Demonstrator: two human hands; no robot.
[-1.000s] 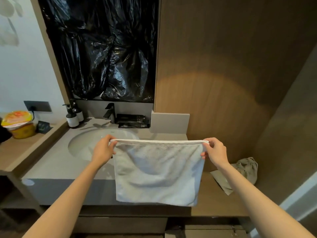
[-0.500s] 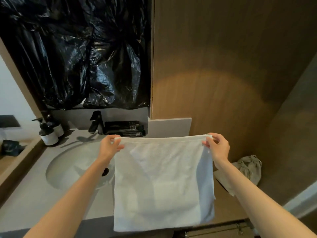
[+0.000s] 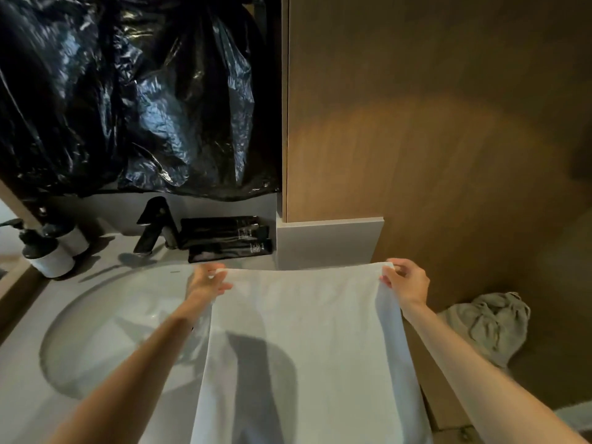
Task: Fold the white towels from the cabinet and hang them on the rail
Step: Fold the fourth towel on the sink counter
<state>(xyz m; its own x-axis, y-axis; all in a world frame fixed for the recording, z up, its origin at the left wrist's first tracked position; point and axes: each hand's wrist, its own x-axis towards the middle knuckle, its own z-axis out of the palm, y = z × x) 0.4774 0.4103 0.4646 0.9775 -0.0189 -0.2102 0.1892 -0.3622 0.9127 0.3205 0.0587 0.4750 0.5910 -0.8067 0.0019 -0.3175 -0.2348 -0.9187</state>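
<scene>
Grey vanity counter (image 3: 22, 373) fills the left and near part of the view, with an oval sink basin (image 3: 105, 318) sunk into it. At its far edge stands a black faucet (image 3: 153, 226). Just right of the faucet lies a stack of black tubes (image 3: 226, 238), and two pump bottles (image 3: 48, 259) with black tops stand far left. Crinkled black plastic sheeting (image 3: 128, 107) covers the wall above the basin. A wood-grain wall panel (image 3: 416, 123) takes up the right side.

Both arms reach forward, spreading a white towel (image 3: 304, 347) between them. The left hand (image 3: 205, 283) pinches the towel's far left corner and the right hand (image 3: 407, 283) pinches the far right corner, so the far edge is stretched nearly straight between them. From there the towel spreads toward the viewer over the right part of the basin and counter and runs out of the near edge of the view. Whether it rests on the counter cannot be told.

Right of the right forearm, a crumpled grey cloth (image 3: 487, 322) lies on a brown ledge (image 3: 448, 408), apart from the towel.
</scene>
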